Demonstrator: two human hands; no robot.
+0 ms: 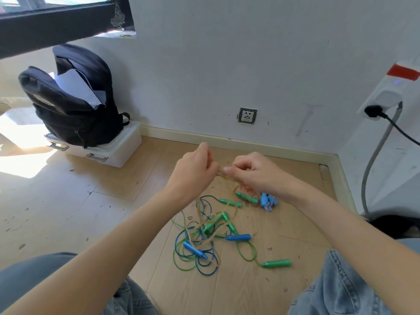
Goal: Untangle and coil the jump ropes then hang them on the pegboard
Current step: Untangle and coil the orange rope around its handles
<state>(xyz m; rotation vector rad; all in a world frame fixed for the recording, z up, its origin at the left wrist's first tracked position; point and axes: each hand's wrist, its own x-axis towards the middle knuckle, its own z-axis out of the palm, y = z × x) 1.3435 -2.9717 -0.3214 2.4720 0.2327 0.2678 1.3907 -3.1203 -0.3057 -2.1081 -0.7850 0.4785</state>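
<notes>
1. Tan cord (221,176), thin and translucent, runs between the two hands, which are raised above the floor and nearly touch each other.
2. The left hand (195,172) has its fingers curled, pinching the cord at its right edge.
3. The right hand (252,171) also has its fingers curled and pinches the same cord, thumb tip pointing toward the left hand.
4. From the pinch the cord drops down to a tangle of jump ropes (204,237) lying on the pale wooden floor (113,212) between the person's knees, which are in blue denim.
5. The tangle mixes blue, green and tan cords with several green handles and blue handles; loops of blue and green cord lie at its near left side.
6. One green handle (276,263) lies apart at the near right, joined to the pile by a green cord.
7. One blue handle (238,237) lies at the right edge of the tangle.
8. A small blue-and-white braided rope (269,202) with a blue handle lies farther back, just under the right wrist.
9. A black backpack (72,98), open with white paper showing, sits on a white plastic box (118,151) by the wall at left.
10. A wall socket (247,115) is set low in the white wall behind the hands.
</notes>
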